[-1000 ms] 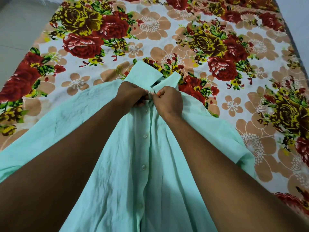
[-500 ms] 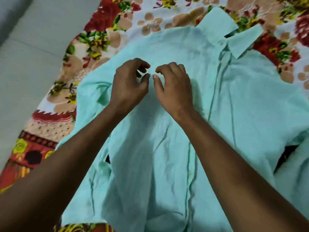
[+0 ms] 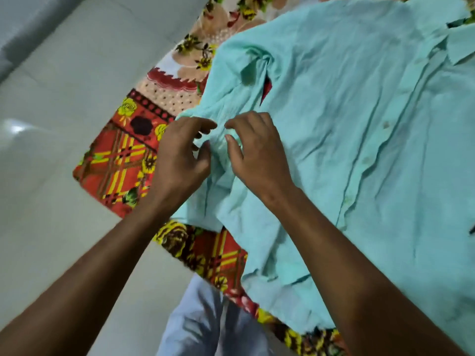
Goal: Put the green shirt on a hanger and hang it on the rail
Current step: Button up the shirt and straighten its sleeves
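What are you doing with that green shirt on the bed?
A person is leaning over a green shirt spread flat on a flowered bedsheet. Both hands are at the sleeve end near the sheet's edge: the left hand and the right hand have curled fingers touching the cloth, though whether they truly pinch it is unclear. The collar lies at the far right. No hanger or rail is in view, so hanging has not started.

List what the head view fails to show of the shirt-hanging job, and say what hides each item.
- Hanger and rail: neither appears in the head view.
- Green shirt: collar and right side cut off by the frame edge.
- Left hand and right hand: the grip on the sleeve is unclear; fingertips sink into folds.
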A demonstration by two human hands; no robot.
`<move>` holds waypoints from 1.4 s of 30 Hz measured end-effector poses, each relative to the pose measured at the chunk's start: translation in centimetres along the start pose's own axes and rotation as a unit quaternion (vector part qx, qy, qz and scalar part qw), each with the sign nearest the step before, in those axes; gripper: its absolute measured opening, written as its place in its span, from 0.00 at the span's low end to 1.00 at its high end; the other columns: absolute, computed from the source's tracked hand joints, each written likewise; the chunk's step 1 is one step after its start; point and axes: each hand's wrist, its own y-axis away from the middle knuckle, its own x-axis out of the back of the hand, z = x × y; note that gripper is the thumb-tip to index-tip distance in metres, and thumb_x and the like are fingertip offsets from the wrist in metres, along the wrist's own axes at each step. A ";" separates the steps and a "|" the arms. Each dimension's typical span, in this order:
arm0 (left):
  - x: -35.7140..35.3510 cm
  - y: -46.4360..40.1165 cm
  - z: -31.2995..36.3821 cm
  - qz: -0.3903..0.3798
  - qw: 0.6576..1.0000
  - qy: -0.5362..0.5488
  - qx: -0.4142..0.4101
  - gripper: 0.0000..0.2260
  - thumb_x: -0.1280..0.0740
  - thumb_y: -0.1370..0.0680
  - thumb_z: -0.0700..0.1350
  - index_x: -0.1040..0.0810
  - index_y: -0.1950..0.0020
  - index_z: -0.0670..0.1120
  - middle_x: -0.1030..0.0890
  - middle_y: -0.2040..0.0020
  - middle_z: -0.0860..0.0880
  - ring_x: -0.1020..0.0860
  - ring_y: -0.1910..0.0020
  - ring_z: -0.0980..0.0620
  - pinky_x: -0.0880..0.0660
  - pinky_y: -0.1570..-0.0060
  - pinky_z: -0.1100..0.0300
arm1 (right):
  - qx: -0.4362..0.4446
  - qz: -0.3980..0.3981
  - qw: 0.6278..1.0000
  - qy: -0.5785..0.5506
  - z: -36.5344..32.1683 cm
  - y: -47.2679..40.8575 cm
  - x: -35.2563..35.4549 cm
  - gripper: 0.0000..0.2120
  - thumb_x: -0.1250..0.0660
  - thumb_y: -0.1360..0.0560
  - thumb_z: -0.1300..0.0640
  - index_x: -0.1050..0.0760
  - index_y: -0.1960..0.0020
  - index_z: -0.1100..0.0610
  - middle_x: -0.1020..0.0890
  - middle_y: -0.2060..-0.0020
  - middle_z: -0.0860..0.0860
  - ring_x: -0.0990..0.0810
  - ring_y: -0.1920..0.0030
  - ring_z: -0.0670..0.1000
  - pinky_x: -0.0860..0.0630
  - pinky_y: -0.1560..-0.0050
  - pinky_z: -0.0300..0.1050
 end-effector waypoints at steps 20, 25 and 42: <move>1.5 11.1 -1.1 -0.110 0.979 -0.166 0.034 0.13 0.29 0.23 0.50 0.24 0.49 0.41 0.23 0.53 0.43 0.26 0.52 0.42 0.27 0.61 0.47 | -0.138 -0.078 0.984 -0.075 -6.7 11.5 -3.0 0.11 0.35 0.21 0.64 0.18 0.43 0.56 0.20 0.49 0.51 0.20 0.49 0.50 0.26 0.48 0.37; 1.6 10.6 -0.7 -0.103 0.977 -0.182 0.040 0.07 0.33 0.21 0.43 0.24 0.52 0.40 0.23 0.57 0.42 0.24 0.55 0.41 0.31 0.66 0.50 | -0.151 -0.089 0.981 -0.086 -6.8 11.0 -3.0 0.10 0.30 0.21 0.58 0.18 0.40 0.55 0.19 0.49 0.50 0.19 0.50 0.48 0.20 0.47 0.44; 2.7 9.3 -2.0 -0.085 0.984 0.018 0.156 0.07 0.32 0.21 0.43 0.14 0.54 0.43 0.16 0.59 0.49 0.22 0.61 0.55 0.30 0.63 0.67 | -0.188 -0.028 0.981 -0.028 -8.4 11.0 -4.7 0.10 0.27 0.23 0.51 0.18 0.42 0.50 0.22 0.48 0.48 0.21 0.47 0.51 0.19 0.50 0.52</move>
